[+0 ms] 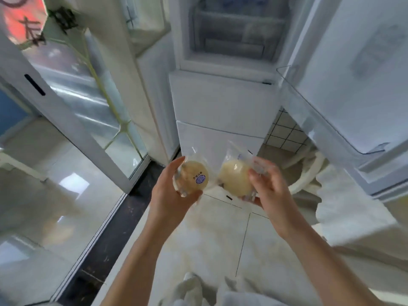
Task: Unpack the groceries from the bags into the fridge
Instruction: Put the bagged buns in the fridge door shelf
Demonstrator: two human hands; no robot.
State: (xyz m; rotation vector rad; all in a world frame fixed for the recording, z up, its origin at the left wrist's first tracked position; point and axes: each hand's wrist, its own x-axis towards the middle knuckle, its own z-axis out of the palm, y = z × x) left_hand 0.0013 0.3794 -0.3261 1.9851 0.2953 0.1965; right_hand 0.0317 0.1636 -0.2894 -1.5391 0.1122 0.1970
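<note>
Two pale round buns in clear wrap, side by side before the open fridge [223, 102]: left hand [174, 195] grips the labelled bun [195, 176], right hand [268, 184] the plain bun [235, 177]. Fridge shelves blurred.

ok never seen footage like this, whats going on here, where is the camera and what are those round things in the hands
There is no machine here. The one picture comes from a wide-angle camera worn on a person's head, looking forward and down, so you see their own two bare arms reaching out; the wide lens bends the edges.

The left hand grips a round pale bun in a clear wrapper with a blue sticker. The right hand grips a second wrapped bun, plain and pale yellow. The two packets sit side by side, close together.

Ahead stands a white fridge. Its upper compartment is open, showing frosted drawers, and the open door swings out at the right. Below is a pale tiled floor. At the left is a glass sliding door.
</note>
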